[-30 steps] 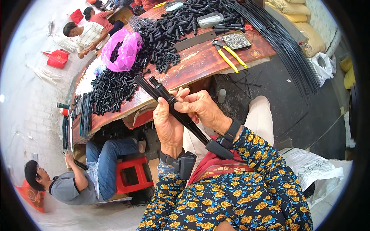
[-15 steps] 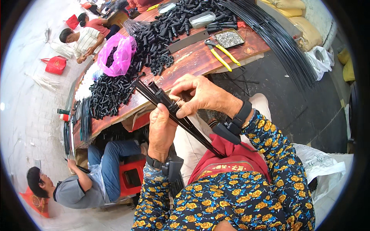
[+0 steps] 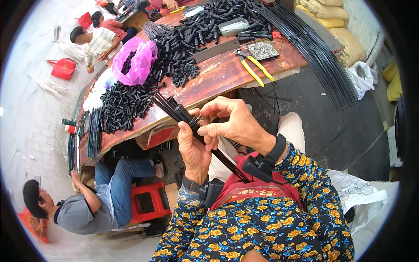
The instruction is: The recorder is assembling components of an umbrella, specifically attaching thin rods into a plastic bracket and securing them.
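My left hand point(image 3: 194, 150) is wrapped round a bundle of thin black rods point(image 3: 175, 111) with a black collar, its thumb lying along the near side. The bundle slants from the table edge down to the dark red cloth point(image 3: 257, 192) on my lap. On the right of the bundle, my right hand point(image 3: 240, 124) is closed with thumb and forefinger near the collar. A fine, light wire point(image 3: 199, 118) shows between its fingertips and the rods; its ends are too small to make out.
The wooden table point(image 3: 222, 67) bears heaps of black plastic tubes point(image 3: 124, 102), a pink bag point(image 3: 136, 63), yellow-handled pliers point(image 3: 253, 67) and a tray of small metal parts point(image 3: 276, 51). Long black rods point(image 3: 318, 56) overhang its right end. A co-worker point(image 3: 89, 205) sits at left beside a red stool point(image 3: 150, 203).
Both hands and the bundle have shifted a little right and down in the picture. My right hand has drawn slightly away from the collar, with more of the fine wire showing.
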The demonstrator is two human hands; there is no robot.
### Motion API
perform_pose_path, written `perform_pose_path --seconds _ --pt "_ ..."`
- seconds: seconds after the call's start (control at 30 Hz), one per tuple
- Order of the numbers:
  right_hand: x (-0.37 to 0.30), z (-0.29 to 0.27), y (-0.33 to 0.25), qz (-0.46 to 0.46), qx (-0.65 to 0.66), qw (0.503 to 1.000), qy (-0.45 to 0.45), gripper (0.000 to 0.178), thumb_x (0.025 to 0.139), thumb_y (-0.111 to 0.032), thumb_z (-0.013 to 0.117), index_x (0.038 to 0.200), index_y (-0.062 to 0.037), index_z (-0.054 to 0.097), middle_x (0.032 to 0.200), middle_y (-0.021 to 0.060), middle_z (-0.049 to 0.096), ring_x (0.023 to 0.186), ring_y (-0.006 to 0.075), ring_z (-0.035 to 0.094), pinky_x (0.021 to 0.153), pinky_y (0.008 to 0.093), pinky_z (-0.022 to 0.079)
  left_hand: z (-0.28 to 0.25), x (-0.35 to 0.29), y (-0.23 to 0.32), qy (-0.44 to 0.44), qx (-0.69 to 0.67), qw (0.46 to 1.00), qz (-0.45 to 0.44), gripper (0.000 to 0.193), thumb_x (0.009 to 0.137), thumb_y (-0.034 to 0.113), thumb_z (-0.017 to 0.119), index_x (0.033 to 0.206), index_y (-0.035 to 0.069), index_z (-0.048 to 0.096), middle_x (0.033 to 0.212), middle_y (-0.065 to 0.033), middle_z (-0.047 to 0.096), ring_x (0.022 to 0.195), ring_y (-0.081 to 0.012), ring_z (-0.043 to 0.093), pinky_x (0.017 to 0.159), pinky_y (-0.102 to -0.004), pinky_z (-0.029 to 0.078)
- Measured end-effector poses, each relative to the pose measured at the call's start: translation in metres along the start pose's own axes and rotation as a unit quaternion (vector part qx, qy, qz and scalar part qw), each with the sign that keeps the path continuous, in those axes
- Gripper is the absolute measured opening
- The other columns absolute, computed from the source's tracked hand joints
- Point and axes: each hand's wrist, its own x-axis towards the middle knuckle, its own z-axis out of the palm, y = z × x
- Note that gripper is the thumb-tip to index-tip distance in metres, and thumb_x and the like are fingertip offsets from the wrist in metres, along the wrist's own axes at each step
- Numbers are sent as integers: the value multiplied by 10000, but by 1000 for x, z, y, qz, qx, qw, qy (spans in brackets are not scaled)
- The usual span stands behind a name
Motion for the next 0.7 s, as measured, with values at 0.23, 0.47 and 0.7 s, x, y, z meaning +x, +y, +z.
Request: perform_pose_path --seconds 0.23,0.47,0.7 --pt "-3 -3 -15 -214 -312 924 47 175 810 -97 745 844 37 636 746 54 647 619 118 621 562 231 504 8 -1 -2 31 4 999 17 543 972 479 504 1227 1 541 648 -39 521 448 -115 444 398 -255 350" --pt "1 -12 -19 62 -21 998 -8 228 887 -145 631 719 7 608 602 116 654 479 162 639 419 233 449 8 2 -4 -8 46 999 0 524 993 512 427 1253 64 501 629 -61 510 452 -134 432 403 -265 337" --pt "-12 4 -5 -8 -9 998 69 170 909 -105 632 848 53 649 668 96 657 546 127 640 484 247 506 -2 5 -8 20 64 998 13 542 988 505 449 1240 33 532 653 -44 546 472 -118 456 402 -259 330"
